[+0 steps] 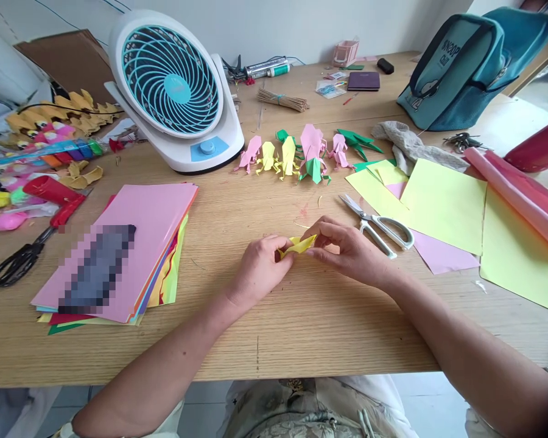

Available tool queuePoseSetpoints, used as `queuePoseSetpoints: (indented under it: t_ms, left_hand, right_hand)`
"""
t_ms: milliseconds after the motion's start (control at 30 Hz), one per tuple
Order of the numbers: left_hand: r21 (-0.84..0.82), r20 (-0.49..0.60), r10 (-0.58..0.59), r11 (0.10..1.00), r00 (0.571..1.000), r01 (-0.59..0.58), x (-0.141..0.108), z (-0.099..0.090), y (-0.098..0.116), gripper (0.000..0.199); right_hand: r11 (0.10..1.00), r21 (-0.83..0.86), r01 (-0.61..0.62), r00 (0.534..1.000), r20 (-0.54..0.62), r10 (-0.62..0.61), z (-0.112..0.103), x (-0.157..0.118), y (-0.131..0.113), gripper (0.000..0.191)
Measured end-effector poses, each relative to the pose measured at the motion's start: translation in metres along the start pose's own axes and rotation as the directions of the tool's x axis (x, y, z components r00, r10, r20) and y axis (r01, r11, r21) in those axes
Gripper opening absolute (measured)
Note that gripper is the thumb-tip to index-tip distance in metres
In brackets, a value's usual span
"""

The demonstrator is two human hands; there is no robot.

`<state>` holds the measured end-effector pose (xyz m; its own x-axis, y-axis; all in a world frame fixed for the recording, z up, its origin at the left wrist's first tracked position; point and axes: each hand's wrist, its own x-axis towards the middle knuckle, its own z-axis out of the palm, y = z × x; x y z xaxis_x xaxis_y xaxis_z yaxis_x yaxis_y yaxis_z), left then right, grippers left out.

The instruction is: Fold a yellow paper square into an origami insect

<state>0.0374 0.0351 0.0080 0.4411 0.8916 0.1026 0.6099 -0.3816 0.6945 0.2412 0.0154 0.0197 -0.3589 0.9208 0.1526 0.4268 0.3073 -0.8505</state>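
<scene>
A small folded piece of yellow paper (300, 245) is held between my two hands, low over the wooden table (219, 340). My left hand (263, 266) pinches its left end with thumb and fingers. At its right end, my right hand (342, 246) grips the paper between thumb and fingertips. White-handled scissors (378, 226) lie partly open just right of my right hand. Beyond my hands stands a row of folded paper figures in pink, yellow and green, among them a pink one (311, 143).
A fan (176, 91) stands at the back left, behind a stack of coloured paper (141, 225). Black-handled scissors (21, 261) lie far left. Yellow sheets (447, 204), a grey cloth (404, 143) and a teal bag (466, 73) are on the right.
</scene>
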Motion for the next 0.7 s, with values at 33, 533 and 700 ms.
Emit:
queuePoseSetpoints:
  t_ms: [33,533,700]
  left_hand:
    - [-0.033,0.019,-0.016,0.999,1.000,0.016,0.000,-0.001,0.000,0.009]
    - [0.165,0.092,0.209,0.961,0.974,-0.222,0.010,-0.007,-0.013,0.012]
    - [0.085,0.104,0.230,0.967,0.968,-0.239,0.008,-0.008,-0.010,0.013]
  right_hand:
    - [1.000,0.003,0.006,1.000,0.022,-0.006,-0.001,0.000,0.000,0.016]
    - [0.991,-0.107,0.084,0.995,-0.052,-0.090,0.021,0.001,0.001,0.022]
    - [0.988,-0.101,0.116,0.989,-0.078,-0.124,0.020,0.002,-0.001,0.017]
